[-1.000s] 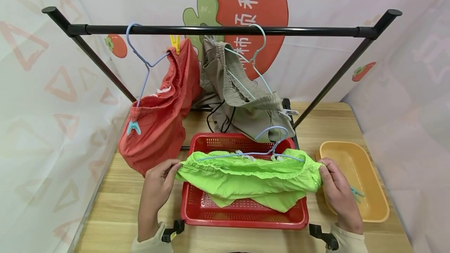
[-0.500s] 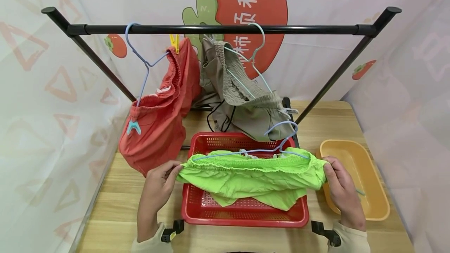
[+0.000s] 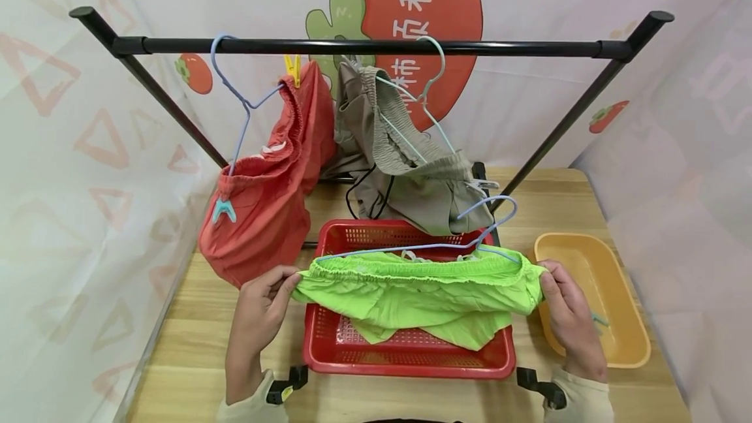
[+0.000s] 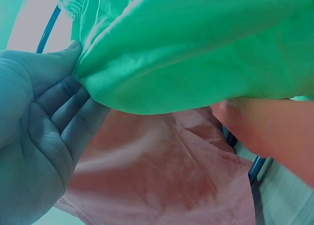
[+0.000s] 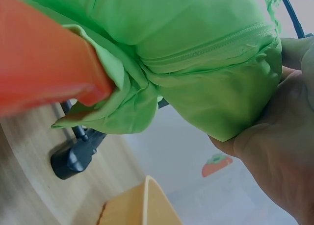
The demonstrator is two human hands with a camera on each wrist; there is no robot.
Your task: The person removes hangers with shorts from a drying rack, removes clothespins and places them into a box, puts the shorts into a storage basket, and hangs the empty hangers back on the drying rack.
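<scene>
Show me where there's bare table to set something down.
Bare table lies behind the yellow bin, beside the rack's right leg, and in front of the red basket. It's crowded over the basket, where the left hand and right hand grip the green garment, and beyond it, where the grey garment hangs.

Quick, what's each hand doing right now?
Left hand: pinching one end of the green shorts' waistband.
Right hand: gripping the other end of that waistband.

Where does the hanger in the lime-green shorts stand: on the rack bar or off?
Off: the blue hanger has its hook clear of the black bar, open end visible, in front of the gray shorts.
</scene>
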